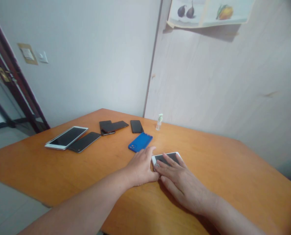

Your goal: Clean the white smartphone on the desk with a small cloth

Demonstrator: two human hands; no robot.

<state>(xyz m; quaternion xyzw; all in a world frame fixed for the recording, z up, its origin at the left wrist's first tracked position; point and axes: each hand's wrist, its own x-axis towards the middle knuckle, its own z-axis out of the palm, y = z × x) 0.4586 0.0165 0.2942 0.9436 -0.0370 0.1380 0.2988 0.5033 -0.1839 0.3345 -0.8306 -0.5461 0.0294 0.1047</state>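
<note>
The left hand [141,166], grip wide and loose, curves by the white phone [172,156], maybe steadying it under the flat right hand [181,178].

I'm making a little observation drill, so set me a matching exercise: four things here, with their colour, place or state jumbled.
Things:
1. Phone case
2. Pump bottle
3. Right hand
4. Tablet

Descriptions:
A. Spread over the white-edged phone
B. Farthest left on the table
C. Blue
D. Standing upright

Pairs: 1-C, 2-D, 3-A, 4-B
</note>
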